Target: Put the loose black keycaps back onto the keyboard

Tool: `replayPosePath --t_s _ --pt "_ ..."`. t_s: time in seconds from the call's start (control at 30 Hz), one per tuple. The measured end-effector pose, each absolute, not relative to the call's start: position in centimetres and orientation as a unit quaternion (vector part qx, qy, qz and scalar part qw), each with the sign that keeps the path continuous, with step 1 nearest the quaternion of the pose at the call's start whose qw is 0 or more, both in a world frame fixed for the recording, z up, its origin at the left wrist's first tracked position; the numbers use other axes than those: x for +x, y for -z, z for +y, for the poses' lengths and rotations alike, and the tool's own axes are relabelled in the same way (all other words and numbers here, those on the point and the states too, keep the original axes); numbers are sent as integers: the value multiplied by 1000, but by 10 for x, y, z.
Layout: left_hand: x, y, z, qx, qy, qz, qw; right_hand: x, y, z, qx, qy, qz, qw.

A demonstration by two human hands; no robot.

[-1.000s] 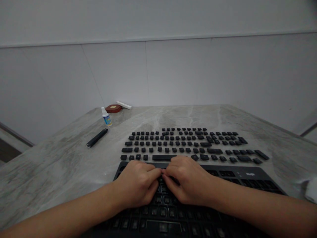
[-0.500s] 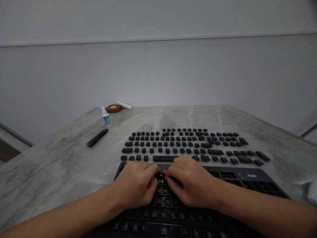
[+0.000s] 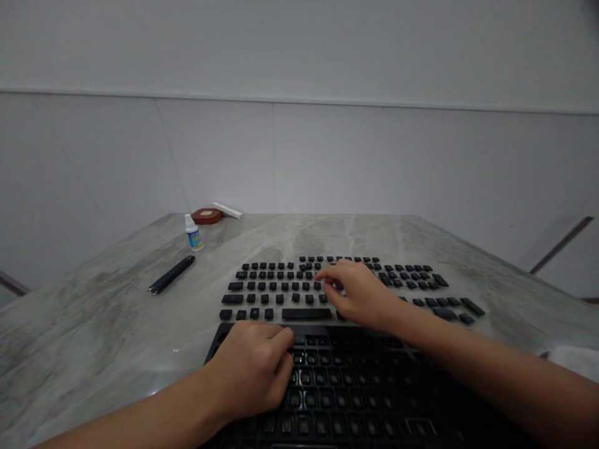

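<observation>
The black keyboard lies close to me, its keycaps off and rows of bare key sockets showing. My left hand rests on its upper left part with fingers curled over the frame near the top row; the fingertips are mostly hidden. Beyond the keyboard, loose black keycaps are laid out in rows on the table. My right hand is over the middle of these rows, thumb and index finger brought together low over the caps. What sits between those fingertips, if anything, is too small to make out. The long spacebar keycap lies in the nearest row.
On the left of the marbled table lies a dark stick-like tool. A small white spray bottle stands behind it. Farther back are a reddish-brown box and a white strip. Something white shows at the right.
My right hand has left the keyboard's top row and moved forward over the loose keycaps. The left hand stays on the keyboard. The camera view has tilted up slightly.
</observation>
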State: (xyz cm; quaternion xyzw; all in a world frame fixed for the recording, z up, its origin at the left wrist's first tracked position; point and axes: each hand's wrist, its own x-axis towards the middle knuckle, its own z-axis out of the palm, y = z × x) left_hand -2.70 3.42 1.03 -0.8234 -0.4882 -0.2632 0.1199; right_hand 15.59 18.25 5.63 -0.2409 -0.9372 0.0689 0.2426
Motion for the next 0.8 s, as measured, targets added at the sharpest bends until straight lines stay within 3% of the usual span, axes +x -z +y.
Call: replayPosePath --t_s 0.1,0.3,0.8 --pt "-27 -8 34 -824 260 -490 115 132 -70 210 -228 -49 -950 207" --pt "-27 -9 34 -828 255 -485 122 92 -61 246 -253 -16 -938 235" --pt "-29 -9 33 -826 258 -487 118 86 -37 244 -296 30 -940 166"
